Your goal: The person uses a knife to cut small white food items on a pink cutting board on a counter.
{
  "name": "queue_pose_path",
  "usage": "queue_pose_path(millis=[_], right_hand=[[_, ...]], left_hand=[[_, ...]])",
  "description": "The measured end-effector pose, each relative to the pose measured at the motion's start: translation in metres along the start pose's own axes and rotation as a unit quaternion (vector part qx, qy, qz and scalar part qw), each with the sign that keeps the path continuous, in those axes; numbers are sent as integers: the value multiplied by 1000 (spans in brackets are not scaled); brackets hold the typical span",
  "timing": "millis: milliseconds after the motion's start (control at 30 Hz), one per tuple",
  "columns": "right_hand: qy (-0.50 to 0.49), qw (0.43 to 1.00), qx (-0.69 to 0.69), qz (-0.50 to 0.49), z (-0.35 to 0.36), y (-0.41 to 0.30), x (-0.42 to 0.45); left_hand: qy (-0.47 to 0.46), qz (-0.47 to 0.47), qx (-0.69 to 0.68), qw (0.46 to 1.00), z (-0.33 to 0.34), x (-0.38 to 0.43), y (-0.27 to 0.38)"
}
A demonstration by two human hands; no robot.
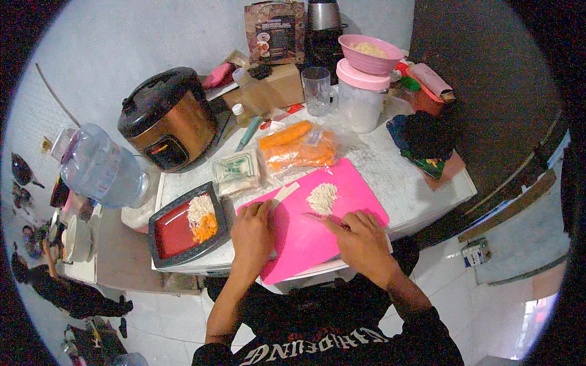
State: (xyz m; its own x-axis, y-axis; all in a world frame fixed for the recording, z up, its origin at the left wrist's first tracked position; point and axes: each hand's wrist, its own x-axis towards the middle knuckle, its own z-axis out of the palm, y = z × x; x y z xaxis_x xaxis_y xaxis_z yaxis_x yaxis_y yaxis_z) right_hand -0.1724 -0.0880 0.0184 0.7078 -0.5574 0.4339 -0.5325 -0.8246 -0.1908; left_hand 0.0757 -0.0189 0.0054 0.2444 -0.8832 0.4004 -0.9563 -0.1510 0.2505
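Note:
A pink cutting board (306, 247) lies in front of me, with a small heap of thin pale strips (322, 198) on it. My right hand (359, 238) grips a knife (316, 217), its index finger along the blade beside the heap. On the board's left part, my left hand (254, 228) rests with curled fingers at a flat pale piece of food (286, 193); whether it grips the piece is unclear. Left of the board is a dark-rimmed red tray (171, 235) holding pale strips (200, 208) and chopped orange pieces (206, 228). Behind lie bagged carrots (300, 146) and a wrapped pale block (236, 169).
A rice cooker (169, 119) and a large water bottle (105, 169) stand at left. Behind the board are a glass mug (317, 91) and a pink-lidded container (361, 96) topped by a pink bowl (370, 57). Dark cloth (423, 137) lies near the table's right edge.

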Motion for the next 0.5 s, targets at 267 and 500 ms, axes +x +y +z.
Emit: queue_pose_path(millis=[267,500], right_hand=[[28,994,100,43,-15,-6,-30],[81,966,201,144,-25,-3,-57]], left_hand=[[-3,-17,-44,999,-6,8,1],[-72,-55,-194,977,-30,0,13]])
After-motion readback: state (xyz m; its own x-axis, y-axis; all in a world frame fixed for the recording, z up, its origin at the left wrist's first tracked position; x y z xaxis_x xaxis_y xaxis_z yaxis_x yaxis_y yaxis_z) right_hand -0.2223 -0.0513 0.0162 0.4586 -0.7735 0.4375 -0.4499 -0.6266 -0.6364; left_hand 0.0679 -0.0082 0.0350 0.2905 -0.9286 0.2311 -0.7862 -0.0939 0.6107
